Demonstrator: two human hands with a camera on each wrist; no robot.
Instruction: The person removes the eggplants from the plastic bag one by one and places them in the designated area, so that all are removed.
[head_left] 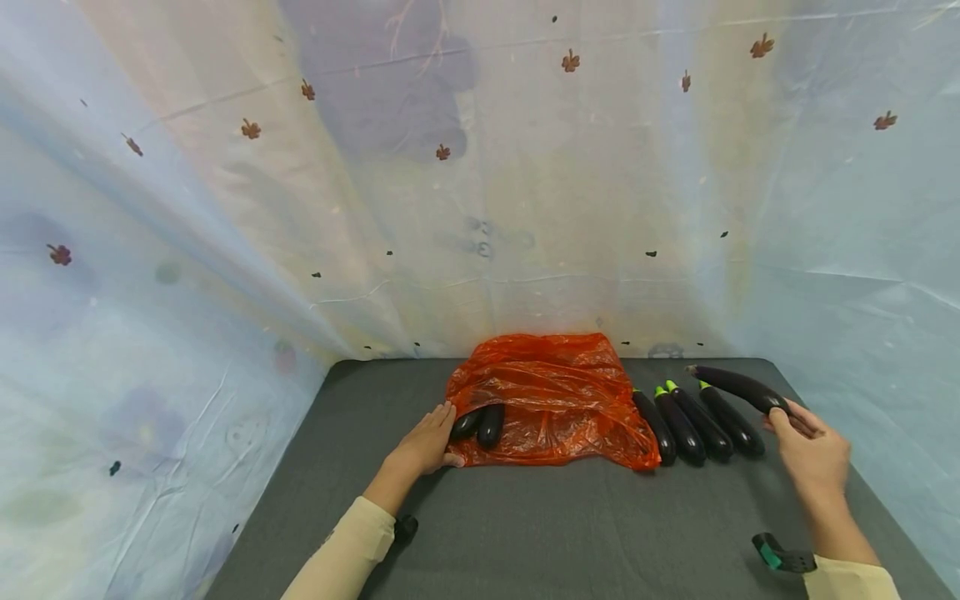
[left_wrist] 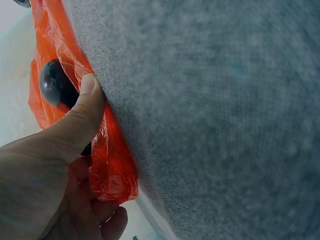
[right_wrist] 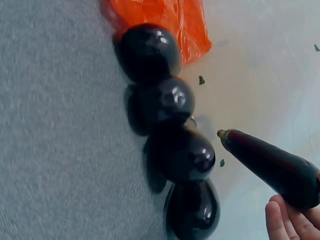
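Gripping a glossy, elongated black-purple eggplant (head_left: 738,386) by its thick end, the right hand (head_left: 815,450) hovers beyond four others (head_left: 681,429) at three o'clock of the crumpled red plastic bag (head_left: 555,387), pinched at eight o'clock by the left hand (head_left: 424,442), two eggplants (head_left: 491,426) apparently bagged, five left

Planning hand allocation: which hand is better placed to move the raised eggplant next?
Right, likely: the right hand holds the raised eggplant, while the left hand pinches the edge of the red bag, well away from that eggplant.
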